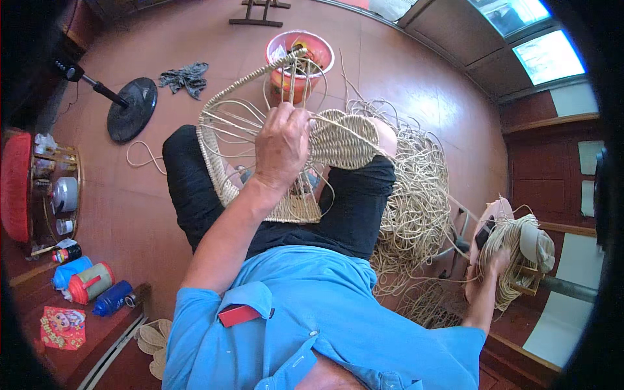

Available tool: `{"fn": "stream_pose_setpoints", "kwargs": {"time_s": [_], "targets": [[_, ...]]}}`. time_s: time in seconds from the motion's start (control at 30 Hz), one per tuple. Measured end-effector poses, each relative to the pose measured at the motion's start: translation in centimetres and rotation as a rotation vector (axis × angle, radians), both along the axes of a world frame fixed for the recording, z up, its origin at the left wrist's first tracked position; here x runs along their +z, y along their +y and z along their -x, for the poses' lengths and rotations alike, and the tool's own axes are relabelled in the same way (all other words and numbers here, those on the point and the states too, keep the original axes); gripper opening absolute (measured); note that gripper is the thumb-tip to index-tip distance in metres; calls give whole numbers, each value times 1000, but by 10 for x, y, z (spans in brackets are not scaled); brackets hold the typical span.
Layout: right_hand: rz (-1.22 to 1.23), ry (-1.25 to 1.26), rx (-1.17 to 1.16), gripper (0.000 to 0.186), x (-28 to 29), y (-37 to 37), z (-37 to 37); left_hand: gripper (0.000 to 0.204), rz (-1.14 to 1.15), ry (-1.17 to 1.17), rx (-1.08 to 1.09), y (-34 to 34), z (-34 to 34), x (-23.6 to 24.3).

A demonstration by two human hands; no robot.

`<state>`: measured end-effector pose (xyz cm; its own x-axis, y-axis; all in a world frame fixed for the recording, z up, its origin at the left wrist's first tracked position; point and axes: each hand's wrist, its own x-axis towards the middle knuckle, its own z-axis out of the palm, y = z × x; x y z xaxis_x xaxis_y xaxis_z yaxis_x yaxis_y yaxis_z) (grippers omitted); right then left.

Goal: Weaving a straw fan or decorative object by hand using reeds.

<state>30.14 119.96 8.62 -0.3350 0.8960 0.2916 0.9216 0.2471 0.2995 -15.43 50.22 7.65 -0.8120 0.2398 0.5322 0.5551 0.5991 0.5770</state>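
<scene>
On my lap lies a partly woven straw-coloured piece [211,156] with a braided rim, loose cords spanning its inside and a woven lower edge. My left hand [283,143] is closed over the cords at its middle; the fingertips are hidden. A tightly woven, petal-shaped section [348,140] spreads to the right of that hand, over my right knee. Out at the far right, my right hand [499,261] is closed on cord at a hank [513,250] draped over a small wooden stand. Its fingers show only in part.
A big tangled heap of cord [416,195] covers the floor by my right leg. A pink bucket [322,49] stands ahead. To the left are a black round stand base [132,109], a dark rag [185,79], a shelf rack [58,188] and several flasks [91,283].
</scene>
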Motion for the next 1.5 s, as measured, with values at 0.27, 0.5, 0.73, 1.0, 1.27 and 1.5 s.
{"fn": "stream_pose_setpoints", "kwargs": {"time_s": [0.27,0.5,0.73,1.0,1.27,1.5], "targets": [[-159,171,-533,36,57,-4,-209,8,75,16,37,1,2,-1],[384,356,229,38,17,-118,0,6,-21,-17,28,5,3,-5],[1237,613,956,27,38,-389,261,8,26,10,40,5,2,-4],[838,609,1412,44,24,-503,408,26,137,-292,9,2,-15,6],[1434,564,1189,47,20,-528,455,25,122,-408,-10,2,-8,8],[1725,889,965,45,25,-521,438,19,13,-146,-19,2,-10,6]]}}
